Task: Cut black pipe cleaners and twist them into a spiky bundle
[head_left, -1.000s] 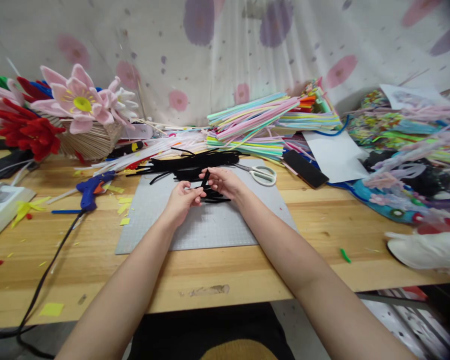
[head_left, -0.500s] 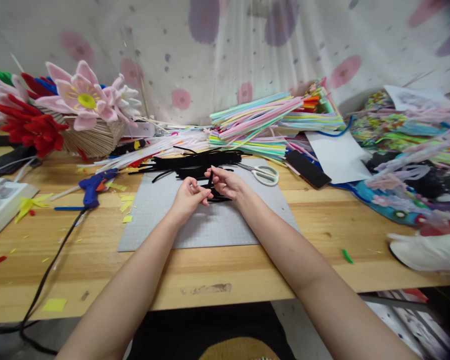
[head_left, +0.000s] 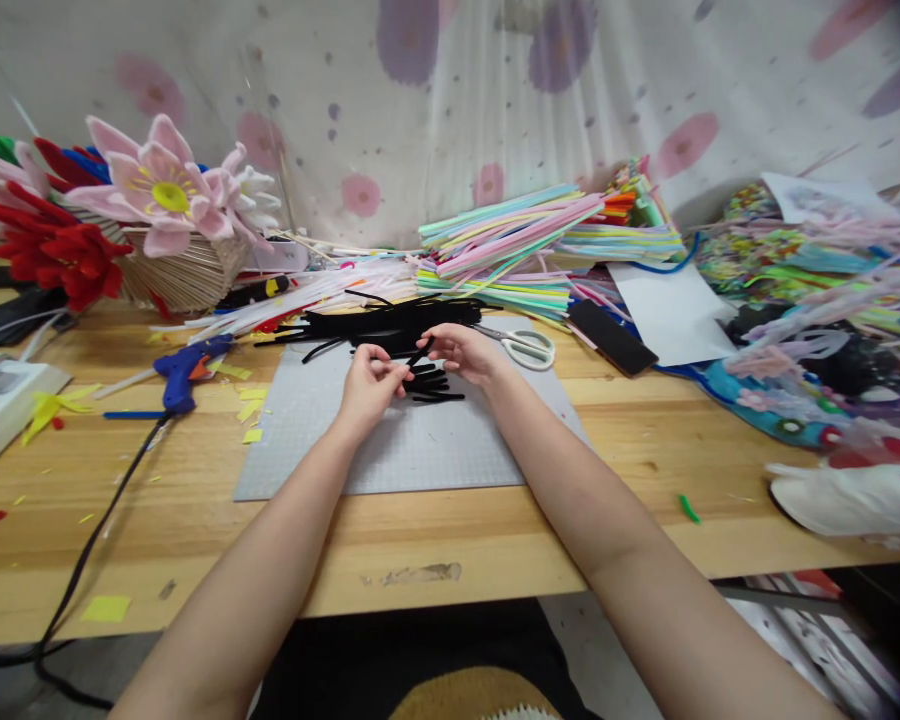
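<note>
A short black pipe cleaner (head_left: 421, 352) runs between my two hands above the mat. My left hand (head_left: 372, 388) pinches its lower end between thumb and fingertips. At its upper end, the fingertips of my right hand (head_left: 465, 352) close on it, the other fingers loosely curled. Several cut black pieces (head_left: 436, 384) lie on the grey cutting mat (head_left: 420, 465) just beneath, partly hidden by my hands. Behind them spreads a bundle of long black pipe cleaners (head_left: 390, 318). Scissors (head_left: 529, 348) with pale handles rest to the right of my right hand.
To the left are a blue glue gun (head_left: 184, 375) with its cord, yellow scraps and a white power strip (head_left: 15, 405). Fuzzy flowers (head_left: 169, 195) stand behind. Pastel pipe cleaners (head_left: 510, 240) are piled at the back. A dark phone (head_left: 612, 337) and white paper (head_left: 671, 312) lie right.
My right hand has moved slightly right and its fingers have loosened a little. The black piece now tilts more, and the cut pieces below show more clearly.
</note>
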The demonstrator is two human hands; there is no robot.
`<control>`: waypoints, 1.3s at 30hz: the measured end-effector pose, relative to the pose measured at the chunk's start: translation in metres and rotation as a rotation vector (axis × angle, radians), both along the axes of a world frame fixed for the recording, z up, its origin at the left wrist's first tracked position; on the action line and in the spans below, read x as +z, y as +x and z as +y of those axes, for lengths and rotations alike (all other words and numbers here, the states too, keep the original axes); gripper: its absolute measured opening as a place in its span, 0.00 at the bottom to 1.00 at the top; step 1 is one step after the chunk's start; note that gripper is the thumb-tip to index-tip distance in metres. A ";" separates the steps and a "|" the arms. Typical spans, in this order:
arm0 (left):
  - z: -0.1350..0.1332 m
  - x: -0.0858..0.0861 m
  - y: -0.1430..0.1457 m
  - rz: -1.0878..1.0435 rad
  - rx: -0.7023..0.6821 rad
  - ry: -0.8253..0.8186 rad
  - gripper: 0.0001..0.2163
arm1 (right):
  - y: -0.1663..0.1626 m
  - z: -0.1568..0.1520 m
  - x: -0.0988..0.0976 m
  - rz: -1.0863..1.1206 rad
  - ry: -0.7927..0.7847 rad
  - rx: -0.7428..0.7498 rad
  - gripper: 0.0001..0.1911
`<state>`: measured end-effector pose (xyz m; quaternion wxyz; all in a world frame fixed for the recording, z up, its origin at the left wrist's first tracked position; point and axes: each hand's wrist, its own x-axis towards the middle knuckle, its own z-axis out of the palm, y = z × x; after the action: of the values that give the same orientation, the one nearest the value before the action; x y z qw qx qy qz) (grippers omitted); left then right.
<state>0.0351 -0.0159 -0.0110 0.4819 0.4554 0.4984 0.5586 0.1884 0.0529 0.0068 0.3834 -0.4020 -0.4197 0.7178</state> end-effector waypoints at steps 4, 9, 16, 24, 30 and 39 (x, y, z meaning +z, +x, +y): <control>0.000 -0.003 -0.018 0.340 0.019 0.070 0.14 | 0.026 0.005 -0.002 -0.333 0.205 0.250 0.09; 0.002 -0.003 -0.025 0.745 0.014 0.067 0.14 | 0.034 0.013 -0.012 -0.679 0.515 0.085 0.14; 0.003 -0.004 -0.031 0.917 0.225 0.035 0.09 | 0.023 0.013 -0.027 -1.220 0.860 -0.017 0.06; 0.008 -0.006 -0.032 1.001 0.199 0.317 0.12 | 0.020 0.005 -0.009 -1.171 1.069 -0.049 0.08; 0.007 -0.004 -0.035 1.049 0.154 0.234 0.08 | 0.018 0.006 -0.010 -0.915 1.071 -0.201 0.07; 0.003 -0.001 -0.021 0.163 0.181 0.059 0.05 | -0.007 -0.004 -0.013 -0.361 0.535 -0.044 0.09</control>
<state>0.0138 -0.0131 -0.0117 0.3738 0.4663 0.5582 0.5756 0.1819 0.0490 -0.0065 0.4101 -0.4168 -0.6459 0.4908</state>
